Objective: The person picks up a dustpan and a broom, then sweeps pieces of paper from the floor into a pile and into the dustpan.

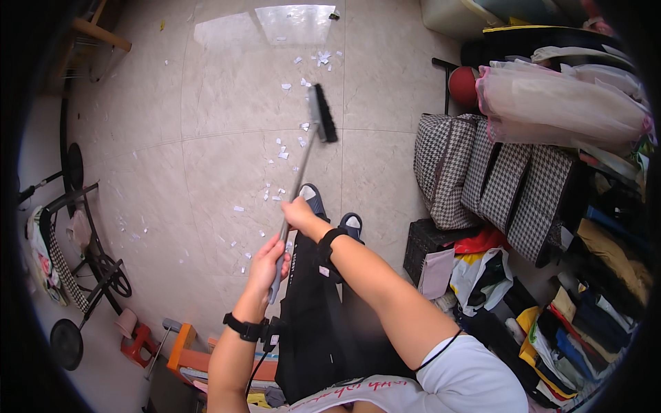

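Both of my hands grip the grey handle of a broom (304, 170). My left hand (267, 263) is wrapped around it near its lower end, and my right hand (300, 212) holds it farther up. Out ahead, the grey broom head with black bristles (325, 114) is tilted over the tiled floor (232, 103); whether the bristles touch the floor I cannot tell. Small white paper scraps (283, 153) are strewn left of the broom head and along the handle. A denser cluster of scraps (323, 58) lies beyond the head. Each wrist wears a black strap.
My slippered feet (312, 199) stand just right of the handle. Houndstooth bags (446, 170), a black crate (426, 248), a red ball (463, 86) and stacked clothes (563, 340) line the right side. At left are a black wheeled frame (95, 248) and a red stool (138, 343).
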The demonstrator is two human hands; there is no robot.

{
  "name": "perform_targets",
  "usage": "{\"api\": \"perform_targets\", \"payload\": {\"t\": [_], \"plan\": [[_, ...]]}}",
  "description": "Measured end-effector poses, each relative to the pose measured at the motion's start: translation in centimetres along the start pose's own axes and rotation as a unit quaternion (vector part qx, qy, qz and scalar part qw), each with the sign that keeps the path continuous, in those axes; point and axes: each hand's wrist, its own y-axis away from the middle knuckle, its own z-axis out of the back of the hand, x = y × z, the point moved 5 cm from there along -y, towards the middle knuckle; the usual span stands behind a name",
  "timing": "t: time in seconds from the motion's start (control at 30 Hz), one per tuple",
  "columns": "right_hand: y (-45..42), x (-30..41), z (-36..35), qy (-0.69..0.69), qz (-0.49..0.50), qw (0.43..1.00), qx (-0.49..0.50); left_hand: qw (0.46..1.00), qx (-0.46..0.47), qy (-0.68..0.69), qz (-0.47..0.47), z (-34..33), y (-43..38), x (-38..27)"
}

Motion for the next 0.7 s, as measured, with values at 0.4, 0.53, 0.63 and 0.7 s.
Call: {"api": "perform_targets", "payload": {"t": [0.4,0.53,0.63,0.7], "plan": [[2.4,7.2,16.1,-0.043,0.109,0.982,-0.145,0.994,0.076,-0.069,-0.032,-16.4,0.6,-5.5],[0.6,11.8,26.1,0.022,0.059,0.974,-0.219,0.989,0.143,-0.007,0.025,-24.7,-5.4,-7.7],[-2.5,13.3,33.3,-0.012,0.014,0.968,-0.252,0.984,0.162,0.023,0.065,-31.2,-10.3,-7.8],[-4.2,14.1,37.9,-0.014,-0.022,0.969,-0.245,0.979,0.186,0.035,0.081,-35.5,-12.7,-8.2]]}}
